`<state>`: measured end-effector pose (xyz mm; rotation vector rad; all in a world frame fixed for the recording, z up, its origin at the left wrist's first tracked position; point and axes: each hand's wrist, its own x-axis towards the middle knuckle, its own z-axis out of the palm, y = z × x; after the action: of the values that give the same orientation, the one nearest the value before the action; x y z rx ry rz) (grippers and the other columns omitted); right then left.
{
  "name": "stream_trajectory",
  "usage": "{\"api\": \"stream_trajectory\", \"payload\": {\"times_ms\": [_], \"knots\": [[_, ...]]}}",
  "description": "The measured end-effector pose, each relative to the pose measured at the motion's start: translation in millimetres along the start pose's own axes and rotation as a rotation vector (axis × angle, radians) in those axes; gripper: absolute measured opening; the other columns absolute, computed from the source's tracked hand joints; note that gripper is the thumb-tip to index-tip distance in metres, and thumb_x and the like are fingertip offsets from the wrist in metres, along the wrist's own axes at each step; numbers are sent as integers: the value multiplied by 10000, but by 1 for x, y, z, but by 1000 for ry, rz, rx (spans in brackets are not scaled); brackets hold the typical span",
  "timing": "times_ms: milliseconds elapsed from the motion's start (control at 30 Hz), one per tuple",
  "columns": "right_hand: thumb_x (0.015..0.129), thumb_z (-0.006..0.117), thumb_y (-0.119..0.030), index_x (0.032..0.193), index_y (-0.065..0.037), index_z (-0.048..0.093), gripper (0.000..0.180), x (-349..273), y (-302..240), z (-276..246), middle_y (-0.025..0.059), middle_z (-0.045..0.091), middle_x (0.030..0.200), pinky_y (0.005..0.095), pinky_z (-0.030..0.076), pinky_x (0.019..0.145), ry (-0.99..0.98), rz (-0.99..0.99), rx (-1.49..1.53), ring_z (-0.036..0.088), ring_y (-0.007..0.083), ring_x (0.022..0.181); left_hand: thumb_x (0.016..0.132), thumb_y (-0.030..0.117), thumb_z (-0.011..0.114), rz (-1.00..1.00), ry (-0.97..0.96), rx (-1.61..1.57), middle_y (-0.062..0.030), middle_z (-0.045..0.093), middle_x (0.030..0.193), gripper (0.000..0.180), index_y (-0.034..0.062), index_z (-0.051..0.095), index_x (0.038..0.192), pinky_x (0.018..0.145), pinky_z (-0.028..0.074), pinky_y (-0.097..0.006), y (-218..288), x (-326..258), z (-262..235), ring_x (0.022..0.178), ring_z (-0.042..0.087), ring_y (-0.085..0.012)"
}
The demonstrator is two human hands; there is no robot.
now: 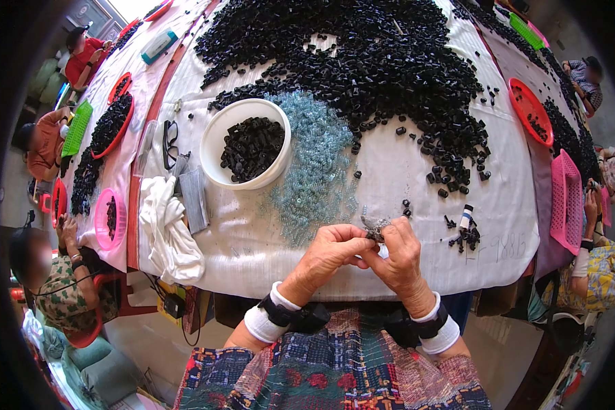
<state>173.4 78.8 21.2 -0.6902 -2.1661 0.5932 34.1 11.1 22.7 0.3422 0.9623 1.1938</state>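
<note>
My left hand (329, 251) and my right hand (398, 254) meet over the near edge of the white-covered table. Both are closed, fingertips pinched together around a small dark grey piece (375, 231); its exact kind is too small to tell. Beyond them spreads a pile of small translucent bluish pieces (314, 171). Left of that pile stands a white tub (213, 160) holding black cylindrical plastic parts (253, 149). A few loose black parts (406, 208) lie just past my right fingertips. Further right is a little heap of black pieces (466, 239) with a small white tube (466, 216).
A large heap of black parts (348, 61) covers the far table. Left lie eyeglasses (170, 145), a grey packet (194, 200) and a crumpled white cloth (171, 229). Side tables hold a pink basket (565, 201) and a red tray (530, 113); several people sit along them.
</note>
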Motion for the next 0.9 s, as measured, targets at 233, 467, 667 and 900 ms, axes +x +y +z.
{"api": "stream_trajectory", "payload": {"times_ms": [233, 467, 667, 900], "knots": [[583, 728, -57, 747, -16, 534, 257, 3, -5, -10, 110, 500, 704, 373, 425, 564, -14, -62, -31, 501, 290, 661, 835, 144, 632, 58, -62, 21, -83, 650, 850, 175, -16, 634, 904, 622, 522, -221, -3, 2, -4, 733, 621, -125], [660, 707, -63, 808, -4, 550, 224, -3, -1, -8, 126, 535, 750, 373, 448, 592, -107, -4, 97, 527, 298, 672, 847, 136, 618, 46, -23, 106, -107, 656, 845, 163, -13, 624, 912, 618, 541, -250, 1, -6, -9, 746, 643, -155], [786, 615, -37, 921, 16, 546, 161, 11, 36, -39, 141, 566, 782, 335, 466, 564, 105, 424, -60, 572, 253, 641, 874, 229, 593, 295, 134, -80, -99, 660, 793, 228, 7, 615, 917, 559, 552, -264, 43, -10, -29, 680, 655, -162], [768, 568, 25, 931, 51, 510, 175, 25, 94, -49, 195, 580, 827, 415, 447, 700, 115, 258, -375, 562, 346, 794, 946, 335, 427, 479, 198, -415, -113, 669, 928, 374, 18, 573, 1080, 645, 579, -344, 95, -2, -85, 808, 669, -212]]}}
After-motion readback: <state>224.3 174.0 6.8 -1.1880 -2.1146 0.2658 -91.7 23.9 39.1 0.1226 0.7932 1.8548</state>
